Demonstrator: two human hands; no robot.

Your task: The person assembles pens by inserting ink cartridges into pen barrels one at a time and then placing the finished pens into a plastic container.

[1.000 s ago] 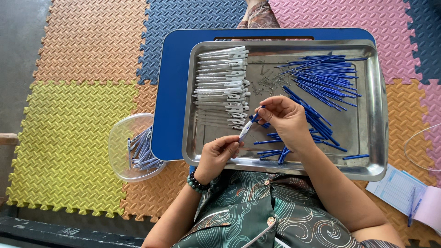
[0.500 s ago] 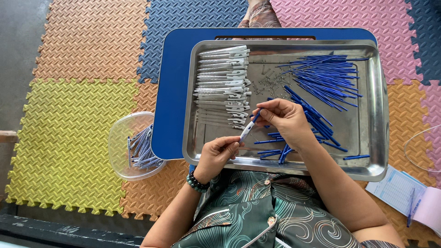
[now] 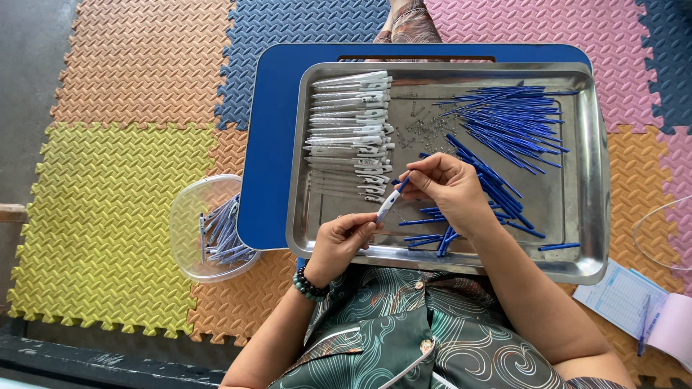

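Note:
My left hand (image 3: 342,242) pinches the lower end of a white pen barrel (image 3: 387,207) over the near edge of a metal tray (image 3: 585,216). My right hand (image 3: 445,189) holds a thin blue pen refill (image 3: 402,184) whose tip goes into the top of that barrel. White pen barrels (image 3: 351,133) lie stacked in a column at the tray's left. Loose blue refills (image 3: 515,122) are heaped at the tray's right, with more (image 3: 497,189) beside my right hand. Small metal springs (image 3: 424,132) are scattered in the tray's middle.
The tray rests on a blue lap table (image 3: 268,144). A clear plastic bowl (image 3: 189,223) with several finished pens stands on the foam floor mats at the left. Papers with a blue pen (image 3: 638,306) lie at the lower right, next to a clear container rim (image 3: 659,234).
Both hands stay in nearly the same place; the right hand has nudged the blue refill a little further into the white barrel.

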